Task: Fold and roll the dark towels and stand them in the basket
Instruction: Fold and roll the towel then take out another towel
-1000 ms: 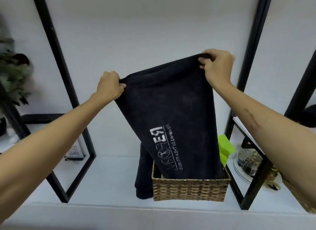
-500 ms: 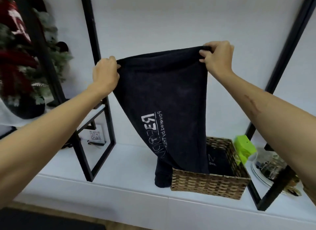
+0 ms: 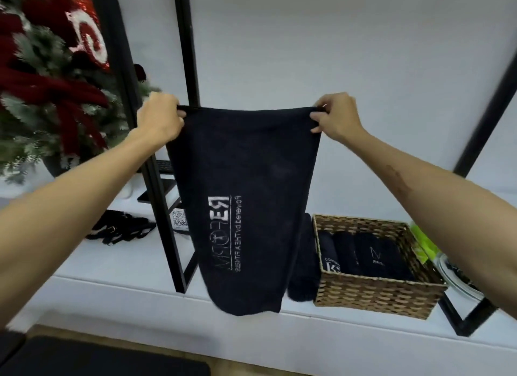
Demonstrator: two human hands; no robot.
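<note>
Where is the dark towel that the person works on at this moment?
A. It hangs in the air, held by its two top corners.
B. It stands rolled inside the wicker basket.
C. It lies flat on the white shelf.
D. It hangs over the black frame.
A: the left hand and the right hand each pinch a top corner of the dark towel, which hangs freely beside the wicker basket.
</note>
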